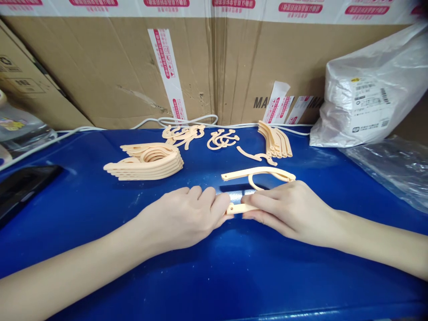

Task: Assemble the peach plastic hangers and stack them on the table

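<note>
Over the blue tabletop I hold a cream plastic folding hanger (pixel 257 172) in both hands. One long arm and a curved part of it show beyond my right fingers. My right hand (pixel 294 209) is closed around its right part, thumb below. My left hand (pixel 183 214) pinches the end of the nearer arm, where a small pin hole shows; the fingertips are partly hidden. Just beyond the hanger lies a loose curved piece (pixel 256 156). Behind my left hand is a neat stack of folded hangers (pixel 150 171).
Loose hook pieces (pixel 222 140), another pile of curved parts (pixel 187 133) and stacked hanger arms (pixel 276 140) lie at the back. A white cable (pixel 147 122) runs along cardboard boxes (pixel 117 67). A black phone (pixel 26 187) is left; a plastic parcel (pixel 351 67) stands right.
</note>
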`<state>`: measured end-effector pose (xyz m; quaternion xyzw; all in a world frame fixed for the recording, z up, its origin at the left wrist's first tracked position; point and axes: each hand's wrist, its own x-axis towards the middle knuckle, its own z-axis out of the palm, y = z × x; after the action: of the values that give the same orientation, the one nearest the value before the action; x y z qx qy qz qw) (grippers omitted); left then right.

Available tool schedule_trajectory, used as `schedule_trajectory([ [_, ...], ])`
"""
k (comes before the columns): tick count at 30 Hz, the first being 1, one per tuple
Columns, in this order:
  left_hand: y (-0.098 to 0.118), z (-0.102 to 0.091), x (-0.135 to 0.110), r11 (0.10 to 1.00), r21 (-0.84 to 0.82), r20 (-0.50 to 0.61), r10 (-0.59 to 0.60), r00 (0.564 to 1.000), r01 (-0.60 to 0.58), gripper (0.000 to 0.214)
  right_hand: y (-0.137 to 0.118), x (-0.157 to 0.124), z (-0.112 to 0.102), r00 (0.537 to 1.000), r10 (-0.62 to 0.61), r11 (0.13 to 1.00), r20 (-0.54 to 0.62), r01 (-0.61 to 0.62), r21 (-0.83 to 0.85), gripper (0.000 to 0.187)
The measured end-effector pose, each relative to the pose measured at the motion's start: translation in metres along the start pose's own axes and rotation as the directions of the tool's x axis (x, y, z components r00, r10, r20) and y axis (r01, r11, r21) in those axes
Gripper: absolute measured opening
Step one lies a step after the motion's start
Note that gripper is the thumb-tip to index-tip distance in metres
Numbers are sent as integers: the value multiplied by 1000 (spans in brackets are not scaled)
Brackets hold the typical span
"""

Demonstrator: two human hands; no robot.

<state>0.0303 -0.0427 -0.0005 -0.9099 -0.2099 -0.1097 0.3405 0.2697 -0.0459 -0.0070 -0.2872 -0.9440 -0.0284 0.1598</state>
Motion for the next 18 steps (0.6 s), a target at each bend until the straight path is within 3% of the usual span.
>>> schedule_trajectory([
  [6, 0, 6, 0, 983, -176, 33, -45, 998, 50, 28, 1, 1, 7, 999, -42, 994, -24, 39, -105, 34],
  [11, 0, 9, -1, 908, -392, 63, -132, 989, 146, 33, 0, 1, 7, 996, -55, 991, -64, 46, -127, 32],
  [18, 1, 9, -3, 817, -509, 228, -174, 958, 270, 44, 2, 1, 5, 982, -122, 975, -147, 91, -201, 30],
])
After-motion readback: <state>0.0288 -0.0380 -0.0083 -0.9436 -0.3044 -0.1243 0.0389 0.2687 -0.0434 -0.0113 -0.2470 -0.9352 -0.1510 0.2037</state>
